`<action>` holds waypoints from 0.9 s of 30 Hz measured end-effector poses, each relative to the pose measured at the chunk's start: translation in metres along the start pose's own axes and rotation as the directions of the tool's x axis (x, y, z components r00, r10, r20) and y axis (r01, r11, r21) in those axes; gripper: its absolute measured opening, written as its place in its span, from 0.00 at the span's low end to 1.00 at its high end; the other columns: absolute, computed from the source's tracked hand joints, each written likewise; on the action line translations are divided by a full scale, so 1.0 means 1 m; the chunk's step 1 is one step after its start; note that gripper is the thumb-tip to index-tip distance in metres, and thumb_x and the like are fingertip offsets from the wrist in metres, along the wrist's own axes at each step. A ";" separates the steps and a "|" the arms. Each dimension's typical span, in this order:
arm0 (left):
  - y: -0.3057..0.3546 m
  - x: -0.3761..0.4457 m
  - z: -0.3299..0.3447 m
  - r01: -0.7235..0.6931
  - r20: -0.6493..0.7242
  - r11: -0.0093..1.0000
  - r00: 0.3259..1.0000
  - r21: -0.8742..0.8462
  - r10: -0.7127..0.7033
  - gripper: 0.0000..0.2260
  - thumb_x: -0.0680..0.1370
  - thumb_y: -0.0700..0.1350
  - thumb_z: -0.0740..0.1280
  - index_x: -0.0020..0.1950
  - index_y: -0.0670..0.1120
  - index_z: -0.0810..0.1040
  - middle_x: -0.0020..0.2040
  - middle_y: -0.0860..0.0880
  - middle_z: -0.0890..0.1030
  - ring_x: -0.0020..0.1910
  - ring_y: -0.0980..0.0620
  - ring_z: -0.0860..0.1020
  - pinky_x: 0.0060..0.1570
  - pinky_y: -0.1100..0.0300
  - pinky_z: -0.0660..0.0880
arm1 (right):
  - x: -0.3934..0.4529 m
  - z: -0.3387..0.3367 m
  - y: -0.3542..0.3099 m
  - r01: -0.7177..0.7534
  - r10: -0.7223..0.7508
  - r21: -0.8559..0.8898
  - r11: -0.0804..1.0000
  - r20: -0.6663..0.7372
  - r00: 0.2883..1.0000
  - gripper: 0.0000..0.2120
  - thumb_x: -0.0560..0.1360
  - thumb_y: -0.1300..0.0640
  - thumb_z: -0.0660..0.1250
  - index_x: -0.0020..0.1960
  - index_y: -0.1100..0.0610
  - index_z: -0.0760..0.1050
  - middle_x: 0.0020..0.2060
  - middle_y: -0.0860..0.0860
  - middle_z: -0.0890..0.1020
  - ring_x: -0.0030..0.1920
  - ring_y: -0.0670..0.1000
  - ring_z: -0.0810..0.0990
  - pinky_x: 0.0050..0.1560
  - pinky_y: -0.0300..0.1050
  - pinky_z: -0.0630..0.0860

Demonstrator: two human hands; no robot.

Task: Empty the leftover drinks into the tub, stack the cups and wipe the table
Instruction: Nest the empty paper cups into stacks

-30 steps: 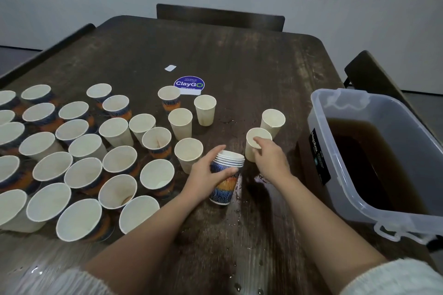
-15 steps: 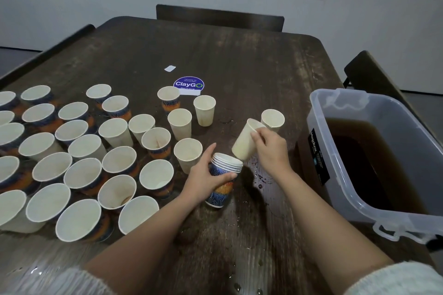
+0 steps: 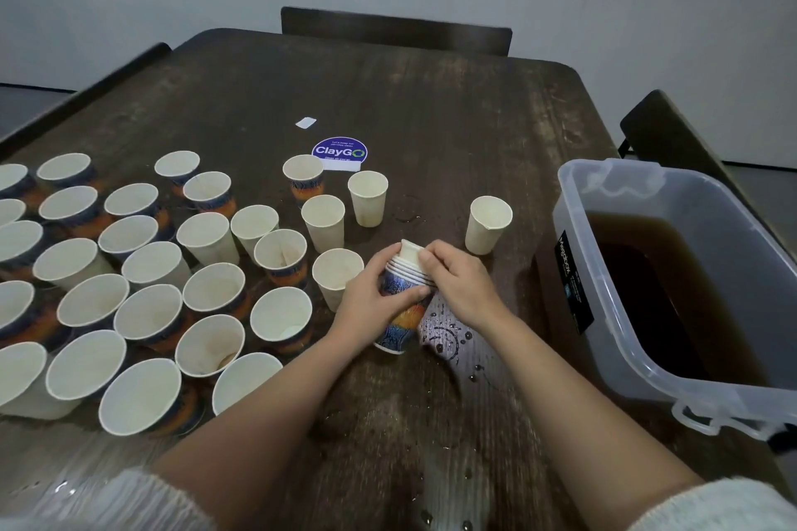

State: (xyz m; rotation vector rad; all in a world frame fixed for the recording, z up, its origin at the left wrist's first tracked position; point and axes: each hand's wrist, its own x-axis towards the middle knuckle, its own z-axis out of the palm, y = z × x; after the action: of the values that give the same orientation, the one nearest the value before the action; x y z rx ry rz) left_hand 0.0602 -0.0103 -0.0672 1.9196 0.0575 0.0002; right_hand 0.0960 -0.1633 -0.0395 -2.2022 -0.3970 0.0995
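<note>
Both forearms reach in from the near edge and meet over the stack (image 3: 403, 302) at mid-table.

Left hand (image 3: 374, 295): fingers curled round the stack's printed side, thumb on the near face, palm turned right. The stack tilts, top leaning away from the person, base on the table (image 3: 431, 99) just below the hand.

Right hand (image 3: 459, 287): fingers curled over the rims, pinching the top cup (image 3: 409, 251), a plain white one seated in the stack with its rim standing proud of the others. Knuckles up, wrist bent slightly left. The two hands touch at the fingertips across the stack.

Sleeves (image 3: 707, 504): pale knit, pushed back; forearms bare.

Tub (image 3: 621, 185): clear plastic, well right of the right hand, holding brown liquid. Black label on the wall facing the hands.

Lone cup (image 3: 488, 224): white, upright, just beyond the right hand, between it and the tub.

Loose cups (image 3: 151, 272): many, upright and open, crowded left of the left hand out to the frame edge; the nearest sits just behind the left knuckles. Some plain white, some printed blue and orange. A few show brown residue inside.

Drops (image 3: 444, 336): wet spots on the table directly under the right wrist and nearer the person.

Sticker (image 3: 339, 151): round, blue, reads "ClayGO", beyond both hands.
</note>
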 end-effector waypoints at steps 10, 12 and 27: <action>0.003 0.010 0.005 0.056 -0.008 0.998 0.998 -0.039 -0.056 0.36 0.73 0.51 0.73 0.76 0.55 0.58 0.63 0.55 0.71 0.61 0.58 0.72 0.61 0.59 0.71 | 0.038 -0.021 0.033 -0.192 0.164 -0.118 0.974 -0.208 0.964 0.16 0.82 0.53 0.59 0.67 0.58 0.74 0.64 0.54 0.74 0.62 0.53 0.73 0.58 0.44 0.67; 0.002 0.011 0.006 0.045 0.016 0.998 0.999 -0.041 -0.045 0.35 0.74 0.51 0.72 0.75 0.59 0.58 0.67 0.55 0.70 0.64 0.57 0.71 0.64 0.56 0.71 | 0.050 -0.030 0.047 -0.330 0.290 -0.259 0.908 -0.181 0.940 0.22 0.82 0.57 0.58 0.75 0.59 0.64 0.74 0.54 0.63 0.68 0.59 0.70 0.65 0.49 0.66; -0.013 0.014 0.005 0.089 0.072 0.996 0.994 -0.016 -0.087 0.30 0.73 0.50 0.73 0.71 0.57 0.62 0.61 0.58 0.73 0.60 0.58 0.73 0.55 0.68 0.72 | 0.059 -0.034 0.064 -0.305 0.214 -0.482 0.822 -0.234 0.948 0.17 0.81 0.49 0.60 0.53 0.63 0.78 0.53 0.60 0.77 0.53 0.61 0.76 0.46 0.50 0.70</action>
State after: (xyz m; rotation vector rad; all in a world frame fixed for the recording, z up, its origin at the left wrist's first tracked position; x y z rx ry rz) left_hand 0.0733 -0.0099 -0.0816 1.8948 0.0935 -0.1269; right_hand 0.1744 -0.2068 -0.0649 -2.7643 -0.0127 -0.0570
